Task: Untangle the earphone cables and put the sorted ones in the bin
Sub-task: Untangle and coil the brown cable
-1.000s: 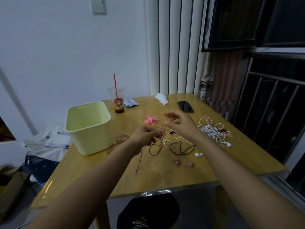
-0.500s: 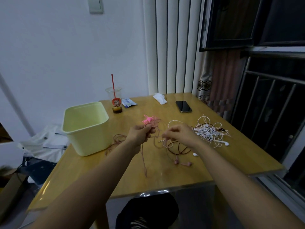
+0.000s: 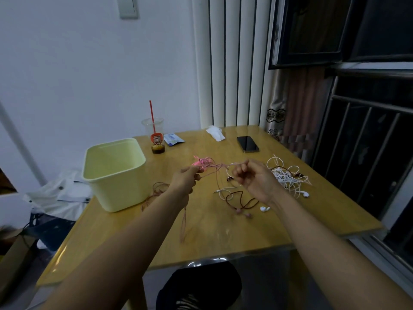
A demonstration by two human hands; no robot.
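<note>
I'm pinching the pink cable (image 3: 214, 167) in left hand (image 3: 186, 178) and right hand (image 3: 254, 178) — best pulling apart gently, feeding loops through.

Glossy wooden table (image 3: 214, 231), matt plastic bin (image 3: 116, 175)

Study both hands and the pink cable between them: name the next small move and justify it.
Probably ease the hands slightly apart to loosen the knot. The left hand and right hand each pinch the pink cable, which bunches in loops by the left hand while a tail hangs below it. No cable shows in the bin, so sorting seems barely begun.
</note>
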